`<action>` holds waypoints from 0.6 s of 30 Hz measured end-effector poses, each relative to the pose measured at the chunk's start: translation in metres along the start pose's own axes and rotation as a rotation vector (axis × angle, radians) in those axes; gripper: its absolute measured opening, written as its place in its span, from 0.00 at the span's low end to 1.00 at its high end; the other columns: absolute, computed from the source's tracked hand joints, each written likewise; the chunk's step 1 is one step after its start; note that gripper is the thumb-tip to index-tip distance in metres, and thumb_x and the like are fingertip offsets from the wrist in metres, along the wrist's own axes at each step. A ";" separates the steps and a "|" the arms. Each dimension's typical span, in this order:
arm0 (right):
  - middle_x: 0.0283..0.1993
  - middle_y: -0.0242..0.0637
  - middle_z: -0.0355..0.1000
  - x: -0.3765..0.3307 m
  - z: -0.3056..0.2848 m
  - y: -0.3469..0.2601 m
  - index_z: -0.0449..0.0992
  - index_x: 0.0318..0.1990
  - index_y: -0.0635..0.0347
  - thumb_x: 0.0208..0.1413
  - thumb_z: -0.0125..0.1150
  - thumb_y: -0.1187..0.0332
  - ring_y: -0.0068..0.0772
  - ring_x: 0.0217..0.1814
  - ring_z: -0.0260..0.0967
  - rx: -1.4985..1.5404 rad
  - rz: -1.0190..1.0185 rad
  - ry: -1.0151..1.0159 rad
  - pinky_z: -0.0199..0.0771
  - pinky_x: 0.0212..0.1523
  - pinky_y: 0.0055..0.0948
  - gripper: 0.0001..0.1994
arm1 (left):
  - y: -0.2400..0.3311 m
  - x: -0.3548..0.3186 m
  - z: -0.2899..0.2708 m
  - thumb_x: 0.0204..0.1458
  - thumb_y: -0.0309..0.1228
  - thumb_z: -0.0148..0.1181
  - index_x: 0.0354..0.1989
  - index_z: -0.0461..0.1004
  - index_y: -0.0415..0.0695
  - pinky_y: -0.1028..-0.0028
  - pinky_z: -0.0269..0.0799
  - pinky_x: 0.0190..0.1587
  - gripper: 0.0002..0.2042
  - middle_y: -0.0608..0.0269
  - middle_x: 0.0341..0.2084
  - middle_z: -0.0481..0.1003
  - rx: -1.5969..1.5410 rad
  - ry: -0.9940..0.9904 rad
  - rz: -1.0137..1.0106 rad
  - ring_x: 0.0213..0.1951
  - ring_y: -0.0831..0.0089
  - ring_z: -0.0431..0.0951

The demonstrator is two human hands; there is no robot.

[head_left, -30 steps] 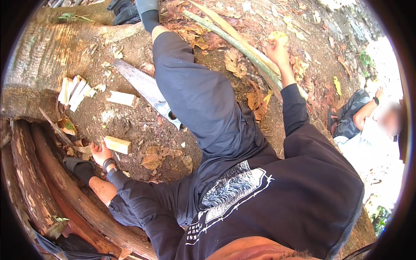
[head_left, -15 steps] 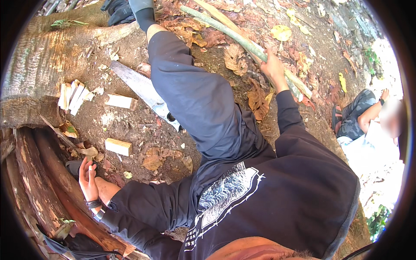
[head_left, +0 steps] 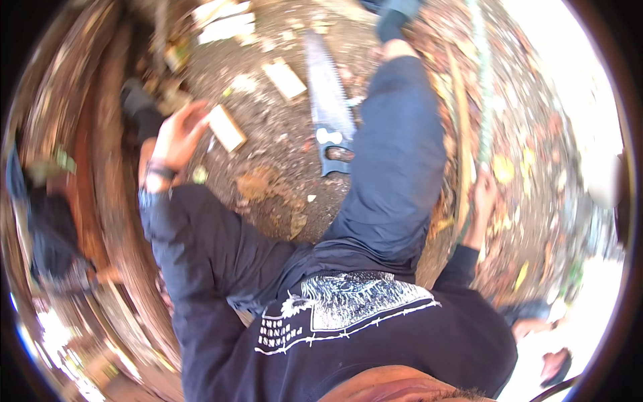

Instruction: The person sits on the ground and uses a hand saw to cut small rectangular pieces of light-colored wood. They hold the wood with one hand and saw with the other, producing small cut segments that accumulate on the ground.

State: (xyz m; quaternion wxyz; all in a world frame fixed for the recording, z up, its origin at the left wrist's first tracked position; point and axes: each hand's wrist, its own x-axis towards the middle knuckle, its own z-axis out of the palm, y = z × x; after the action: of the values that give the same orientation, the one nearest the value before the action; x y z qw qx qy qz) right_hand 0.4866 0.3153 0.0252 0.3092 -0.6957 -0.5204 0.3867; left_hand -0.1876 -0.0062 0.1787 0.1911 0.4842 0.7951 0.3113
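Observation:
My right hand (head_left: 485,192) is wrapped around the near part of a long green stick (head_left: 484,94), which points away from me on the right and is blurred. My left hand (head_left: 179,137) holds nothing; its fingers are apart over the ground by my left leg. Just to the right of those fingertips lies a pale wooden block (head_left: 227,128). Another pale block (head_left: 284,78) rests farther off. Between the blocks and my outstretched right leg, a handsaw (head_left: 331,100) lies flat with its dark handle toward me.
A brown stick (head_left: 461,134) lies beside my right leg. Several split wood pieces (head_left: 226,23) are grouped at the far left. Thick logs (head_left: 110,134) line my left, with a dark cloth bag (head_left: 53,231) near them. Another person (head_left: 536,326) is at the lower right.
My view has swung around, so the saw and blocks appear farther right. My left hand has come near a block. My right hand still grips the green stick, now pointing straight ahead.

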 end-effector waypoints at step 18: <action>0.46 0.42 0.87 0.007 0.174 -0.390 0.88 0.48 0.61 0.46 0.86 0.58 0.44 0.48 0.86 -0.634 -1.401 -0.693 0.81 0.53 0.36 0.24 | 0.021 -0.076 -0.047 0.69 0.28 0.64 0.60 0.81 0.38 0.71 0.83 0.48 0.14 0.59 0.41 0.86 -0.026 0.457 0.005 0.42 0.75 0.86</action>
State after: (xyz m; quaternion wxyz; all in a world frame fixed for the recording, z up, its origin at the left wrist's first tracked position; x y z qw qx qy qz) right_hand 0.1495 0.4306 0.2599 0.0907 -0.1077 -0.9811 0.1328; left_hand -0.1674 -0.0815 0.2276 0.0116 0.4004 0.8125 0.4235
